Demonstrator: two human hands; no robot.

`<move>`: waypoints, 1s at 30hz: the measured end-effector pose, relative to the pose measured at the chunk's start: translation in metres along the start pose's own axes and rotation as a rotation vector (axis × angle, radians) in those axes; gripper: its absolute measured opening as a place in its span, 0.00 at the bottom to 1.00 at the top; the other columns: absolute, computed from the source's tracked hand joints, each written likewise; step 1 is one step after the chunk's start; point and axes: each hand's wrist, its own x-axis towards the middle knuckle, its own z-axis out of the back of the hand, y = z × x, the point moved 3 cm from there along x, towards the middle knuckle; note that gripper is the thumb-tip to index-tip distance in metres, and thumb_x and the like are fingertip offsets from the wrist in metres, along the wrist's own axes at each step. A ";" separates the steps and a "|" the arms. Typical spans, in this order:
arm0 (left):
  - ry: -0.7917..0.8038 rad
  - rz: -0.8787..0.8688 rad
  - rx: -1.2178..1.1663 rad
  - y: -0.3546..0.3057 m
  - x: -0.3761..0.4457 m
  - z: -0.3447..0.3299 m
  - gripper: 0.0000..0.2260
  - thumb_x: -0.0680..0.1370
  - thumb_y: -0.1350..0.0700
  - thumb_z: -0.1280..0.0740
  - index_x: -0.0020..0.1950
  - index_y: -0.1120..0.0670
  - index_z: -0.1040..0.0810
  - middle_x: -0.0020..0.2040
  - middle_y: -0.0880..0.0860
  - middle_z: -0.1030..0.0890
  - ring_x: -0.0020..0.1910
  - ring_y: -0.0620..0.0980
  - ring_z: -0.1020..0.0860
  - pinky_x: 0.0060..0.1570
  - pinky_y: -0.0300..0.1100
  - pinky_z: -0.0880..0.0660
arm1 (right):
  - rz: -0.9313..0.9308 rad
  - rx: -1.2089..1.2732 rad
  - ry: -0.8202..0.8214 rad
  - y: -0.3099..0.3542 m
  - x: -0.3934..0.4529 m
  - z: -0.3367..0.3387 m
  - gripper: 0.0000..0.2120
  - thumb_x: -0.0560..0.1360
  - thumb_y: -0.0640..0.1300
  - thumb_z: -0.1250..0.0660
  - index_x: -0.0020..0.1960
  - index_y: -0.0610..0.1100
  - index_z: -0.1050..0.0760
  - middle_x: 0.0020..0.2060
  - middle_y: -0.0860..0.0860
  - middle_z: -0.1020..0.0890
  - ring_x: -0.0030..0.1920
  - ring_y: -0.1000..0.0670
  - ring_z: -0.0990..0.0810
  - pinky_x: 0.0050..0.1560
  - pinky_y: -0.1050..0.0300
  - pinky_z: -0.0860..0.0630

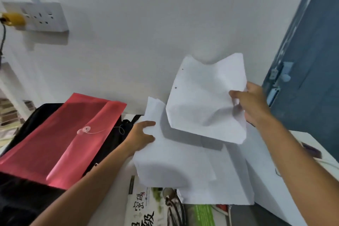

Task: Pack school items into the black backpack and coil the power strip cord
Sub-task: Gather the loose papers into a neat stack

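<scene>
The black backpack [22,200] lies at the lower left, with a red string-tie document folder [60,134] resting on top of it. My left hand [141,135] grips the left edge of a stack of white paper sheets [183,167] on the white table. My right hand [251,102] holds a single crumpled white sheet [207,101] lifted above the stack. A white power strip [42,16] is fixed on the wall at the upper left, with a yellow plug and a dark cord at its left end.
A book with a printed cover [165,209] lies under the paper stack at the bottom centre. A blue-grey door [311,57] stands at the right. Stacked books or papers [9,113] sit at the far left. A dark small item [311,149] lies on the table's right side.
</scene>
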 end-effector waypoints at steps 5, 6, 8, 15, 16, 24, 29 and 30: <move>-0.043 0.157 -0.422 -0.004 -0.009 0.000 0.11 0.78 0.56 0.37 0.52 0.58 0.17 0.51 0.59 0.16 0.48 0.57 0.18 0.50 0.50 0.22 | -0.124 -0.025 0.211 -0.058 -0.029 -0.049 0.10 0.70 0.28 0.33 0.45 0.41 0.22 0.43 0.46 0.17 0.41 0.48 0.20 0.40 0.59 0.26; -0.031 0.188 -0.505 -0.004 -0.010 -0.001 0.15 0.80 0.51 0.39 0.54 0.59 0.18 0.51 0.59 0.16 0.48 0.58 0.18 0.49 0.49 0.22 | -0.150 -0.042 0.227 -0.070 -0.035 -0.057 0.10 0.70 0.27 0.33 0.45 0.40 0.22 0.44 0.45 0.17 0.41 0.47 0.20 0.39 0.59 0.26; -0.005 0.149 -0.510 -0.004 -0.010 -0.002 0.17 0.80 0.48 0.36 0.63 0.57 0.24 0.57 0.55 0.19 0.52 0.54 0.20 0.49 0.46 0.23 | -0.212 -0.093 0.268 -0.091 -0.044 -0.070 0.08 0.70 0.29 0.33 0.47 0.37 0.22 0.43 0.44 0.17 0.39 0.47 0.21 0.37 0.58 0.27; -0.055 -0.116 0.027 -0.001 -0.008 0.002 0.18 0.72 0.71 0.36 0.55 0.52 0.22 0.61 0.52 0.24 0.53 0.49 0.23 0.39 0.26 0.28 | -0.039 -0.748 0.248 -0.106 -0.037 -0.067 0.30 0.74 0.57 0.36 0.70 0.44 0.38 0.62 0.43 0.26 0.62 0.40 0.26 0.56 0.49 0.29; -0.057 -0.061 -0.037 0.000 -0.008 0.002 0.17 0.74 0.71 0.38 0.53 0.52 0.21 0.60 0.54 0.22 0.48 0.49 0.21 0.38 0.30 0.26 | -0.021 -0.834 0.211 -0.105 -0.031 -0.057 0.27 0.76 0.56 0.39 0.70 0.44 0.38 0.64 0.42 0.28 0.64 0.39 0.28 0.58 0.48 0.29; -0.079 -0.071 -0.033 0.002 -0.009 -0.003 0.17 0.72 0.66 0.28 0.57 0.52 0.22 0.58 0.49 0.24 0.49 0.43 0.22 0.40 0.29 0.28 | -0.289 -0.920 0.253 -0.119 -0.008 -0.003 0.28 0.69 0.49 0.28 0.63 0.43 0.37 0.56 0.43 0.25 0.52 0.40 0.22 0.44 0.54 0.27; -0.044 -0.063 -0.051 0.002 -0.006 -0.006 0.20 0.72 0.68 0.29 0.61 0.54 0.23 0.58 0.50 0.24 0.47 0.40 0.22 0.37 0.27 0.27 | -0.524 -0.101 0.322 -0.124 -0.004 -0.003 0.46 0.52 0.42 0.17 0.65 0.32 0.31 0.52 0.43 0.24 0.50 0.43 0.23 0.49 0.55 0.28; -0.040 -0.058 -0.066 0.002 -0.005 -0.006 0.21 0.71 0.69 0.29 0.63 0.55 0.23 0.58 0.51 0.24 0.48 0.43 0.22 0.37 0.27 0.26 | -0.567 -0.009 0.368 -0.123 -0.003 -0.003 0.40 0.51 0.41 0.17 0.60 0.30 0.26 0.47 0.44 0.21 0.44 0.43 0.21 0.47 0.55 0.26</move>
